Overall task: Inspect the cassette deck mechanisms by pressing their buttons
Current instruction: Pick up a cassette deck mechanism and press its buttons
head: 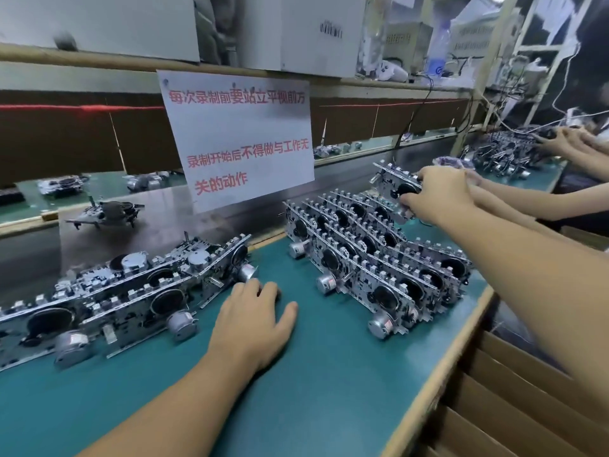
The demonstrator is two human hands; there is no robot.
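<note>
Two hands are out over a green mat (pixel 329 374). The left hand (pixel 253 319) lies flat on the mat, palm down, fingers straight and a little apart, holding nothing; its fingertips reach just beside the small motor (pixel 246 272) at the near end of the left row of decks (pixel 131 291). That row lies along the left part of the mat, its units overlapping one another, round motors sticking out toward the person.

The right hand (pixel 435 197) is stretched forward to the far right and clamped on one deck (pixel 393 183), fingers curled round its near edge. The unit is tilted, lifted above the right stack (pixel 372 258). Whether a finger is on one of its buttons I cannot tell.

The right stack stands between the two hands, many decks leaning tightly against each other in slanting rows, with motors (pixel 380 323) at their near ends.

One single deck (pixel 107 212) lies alone on the grey metal strip (pixel 184 225) behind the left row. A white sign (pixel 237 133) with red characters hangs above the strip. At the far right, other people's hands (pixel 560 143) work on more units, and cardboard dividers (pixel 514 400) stand beside the bench edge.
</note>
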